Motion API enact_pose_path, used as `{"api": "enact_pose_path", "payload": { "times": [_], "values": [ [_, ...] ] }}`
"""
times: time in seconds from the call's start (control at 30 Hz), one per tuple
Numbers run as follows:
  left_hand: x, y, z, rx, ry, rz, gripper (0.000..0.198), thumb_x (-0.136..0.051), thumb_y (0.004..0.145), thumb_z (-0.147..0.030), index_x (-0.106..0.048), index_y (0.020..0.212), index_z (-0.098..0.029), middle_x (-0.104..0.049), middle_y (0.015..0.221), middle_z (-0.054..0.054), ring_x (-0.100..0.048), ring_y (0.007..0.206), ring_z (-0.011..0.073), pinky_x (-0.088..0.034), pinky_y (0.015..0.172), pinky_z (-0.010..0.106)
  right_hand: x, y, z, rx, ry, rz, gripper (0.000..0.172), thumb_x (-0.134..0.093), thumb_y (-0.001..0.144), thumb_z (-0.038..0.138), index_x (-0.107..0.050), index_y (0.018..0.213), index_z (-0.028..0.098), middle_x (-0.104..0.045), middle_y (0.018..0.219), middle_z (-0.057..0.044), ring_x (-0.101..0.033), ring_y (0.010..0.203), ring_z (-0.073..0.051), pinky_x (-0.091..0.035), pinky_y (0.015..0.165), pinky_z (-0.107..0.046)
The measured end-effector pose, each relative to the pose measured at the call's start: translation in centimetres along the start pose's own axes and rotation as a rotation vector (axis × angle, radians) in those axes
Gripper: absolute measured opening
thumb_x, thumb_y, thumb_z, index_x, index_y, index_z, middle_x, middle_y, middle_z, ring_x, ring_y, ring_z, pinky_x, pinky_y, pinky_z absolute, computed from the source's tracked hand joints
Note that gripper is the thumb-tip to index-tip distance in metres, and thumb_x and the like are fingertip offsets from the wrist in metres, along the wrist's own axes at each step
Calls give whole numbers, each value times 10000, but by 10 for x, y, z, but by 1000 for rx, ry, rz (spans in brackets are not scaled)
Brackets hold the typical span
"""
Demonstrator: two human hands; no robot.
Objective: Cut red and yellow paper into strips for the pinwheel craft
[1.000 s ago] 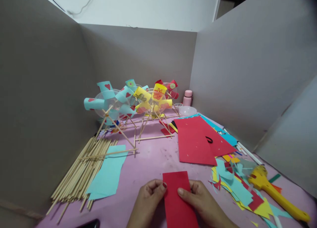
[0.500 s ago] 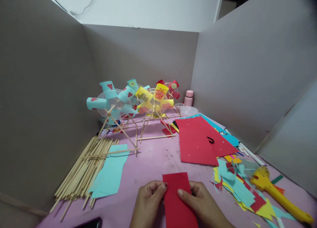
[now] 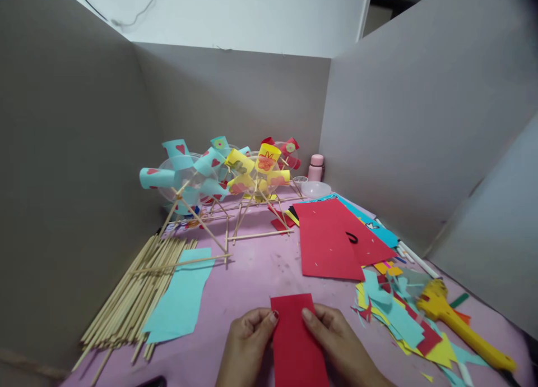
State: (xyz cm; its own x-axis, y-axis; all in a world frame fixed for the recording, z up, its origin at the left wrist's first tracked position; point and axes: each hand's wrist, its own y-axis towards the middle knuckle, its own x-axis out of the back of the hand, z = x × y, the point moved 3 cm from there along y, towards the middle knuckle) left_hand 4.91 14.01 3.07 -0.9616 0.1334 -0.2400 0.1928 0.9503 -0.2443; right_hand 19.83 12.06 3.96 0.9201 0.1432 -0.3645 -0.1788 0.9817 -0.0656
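A red paper strip (image 3: 297, 342) lies on the pink table (image 3: 256, 269) at the bottom centre. My left hand (image 3: 247, 345) pinches its left edge near the far end, fingers curled. On the opposite edge, my right hand (image 3: 340, 348) grips the strip with the thumb pressed on top. Both hands sit close together on either side of the paper.
A bundle of wooden sticks (image 3: 134, 294) and a turquoise sheet (image 3: 180, 297) lie to the left. Paper pinwheels on stick frames (image 3: 218, 174) stand at the back. Large red sheets (image 3: 332, 238), coloured scraps (image 3: 399, 314) and a yellow-handled tool (image 3: 458, 322) fill the right. Grey partitions enclose the table.
My right thumb has slid closer to the left hand on the red strip. The view has shifted slightly.
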Motion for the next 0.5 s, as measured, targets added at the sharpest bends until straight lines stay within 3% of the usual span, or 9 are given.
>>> {"api": "enact_pose_path", "payload": {
  "times": [0.13,0.37,0.5],
  "values": [
    [-3,1,1,-8,1,-38,357,-736,594,-496,-652,592,-149,-624,558,22,-525,537,149,-396,558,267,4,2,3,32,-89,-67,422,-614,773,514,-708,780,103,-653,627,-50,-545,577,-140,-412,565,-257],
    [-2,1,4,-47,81,-58,336,-714,615,-493,-629,585,-169,-608,574,8,-512,554,150,-386,543,257,10,8,1,-8,64,-236,404,-798,567,447,-523,590,153,-536,517,44,-441,481,-78,-331,498,-207],
    [-2,2,4,-38,93,-52,331,-718,610,-485,-621,575,-171,-586,551,-2,-500,545,148,-383,548,260,13,9,1,6,55,-252,427,-722,646,503,-471,571,165,-467,506,60,-372,468,-64,-297,492,-209]
  ]
}}
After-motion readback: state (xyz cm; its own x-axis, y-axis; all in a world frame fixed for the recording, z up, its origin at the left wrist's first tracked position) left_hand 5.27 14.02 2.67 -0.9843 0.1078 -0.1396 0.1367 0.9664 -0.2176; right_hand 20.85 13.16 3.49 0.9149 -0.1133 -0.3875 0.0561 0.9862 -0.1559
